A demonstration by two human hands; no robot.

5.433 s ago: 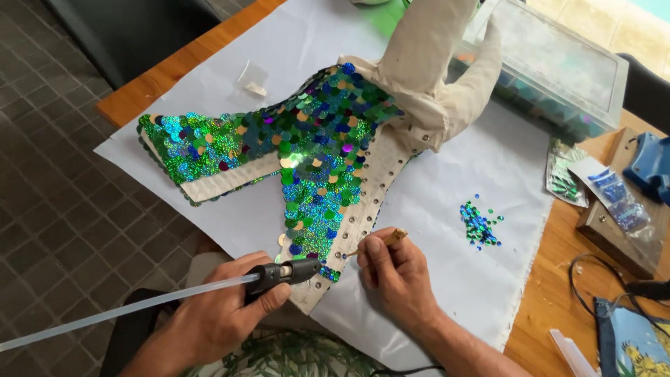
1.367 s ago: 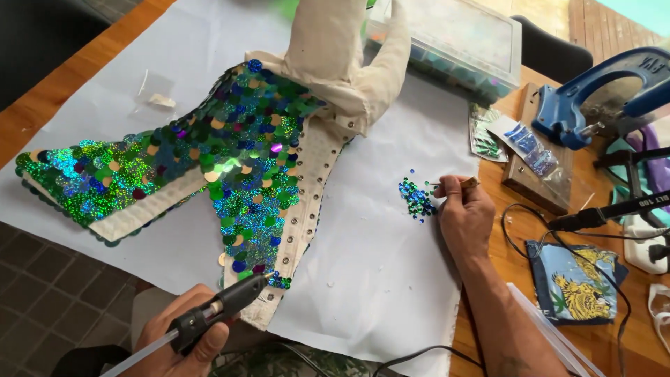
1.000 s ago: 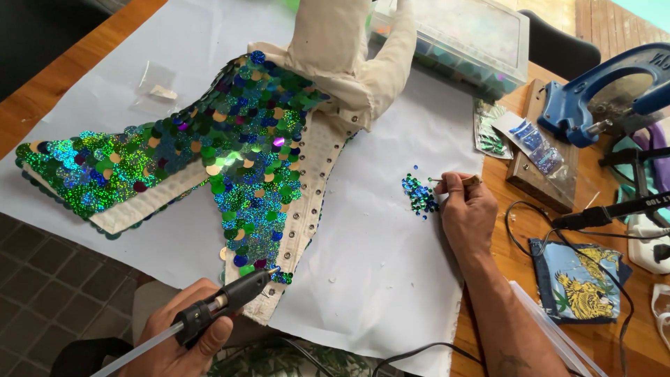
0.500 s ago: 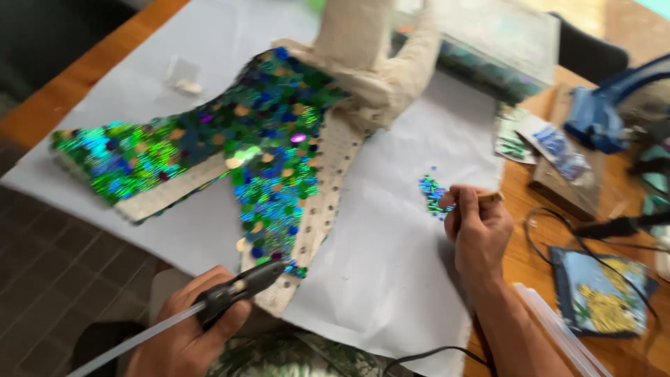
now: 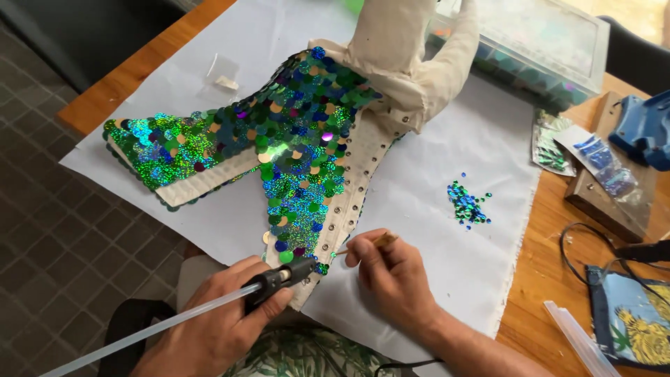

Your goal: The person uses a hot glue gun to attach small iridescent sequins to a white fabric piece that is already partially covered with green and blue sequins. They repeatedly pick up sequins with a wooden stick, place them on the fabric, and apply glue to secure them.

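A cream high-heeled boot [image 5: 363, 150], half covered in green and blue sequins, lies on its side on a white cloth [image 5: 433, 230]. My left hand [image 5: 216, 328] grips a black glue gun [image 5: 283, 278] with a clear glue stick out the back; its nozzle sits at the boot's near edge. My right hand [image 5: 398, 276] pinches a small wooden stick [image 5: 373, 242] pointed at the same edge, close to the nozzle. A small pile of loose sequins [image 5: 466, 202] lies on the cloth to the right.
A clear compartment box [image 5: 551, 49] of sequins stands at the back right. Sequin packets [image 5: 579, 153] rest on a wooden block [image 5: 607, 202]. A blue tool [image 5: 645, 129], cables, a patterned pouch [image 5: 628, 321] and spare glue sticks [image 5: 576, 342] crowd the wooden table's right side.
My right hand left the loose sequin pile and came back left to the boot's near edge, beside the glue gun nozzle. The view shifted a little.
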